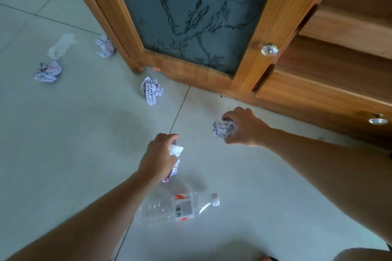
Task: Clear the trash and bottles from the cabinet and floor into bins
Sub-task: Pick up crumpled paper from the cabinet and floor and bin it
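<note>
My right hand (246,127) is closed around a crumpled scribbled paper ball (224,128) just above the floor, near the cabinet base. My left hand (158,158) grips crumpled paper and a white tissue (175,150), held over the tiles. An empty clear plastic bottle (176,208) with a white cap lies on its side on the floor just below my left hand. Another scribbled paper ball (151,93) rests by the cabinet corner. Further left lie a paper ball (105,46) against the cabinet side, a white tissue (62,45) and one more paper ball (48,71).
A wooden cabinet (250,65) with a dark patterned glass door and clear round knobs (269,50) fills the top right; open wooden shelves show at the far right. Pale floor tiles (74,133) spread around. No bin is in view.
</note>
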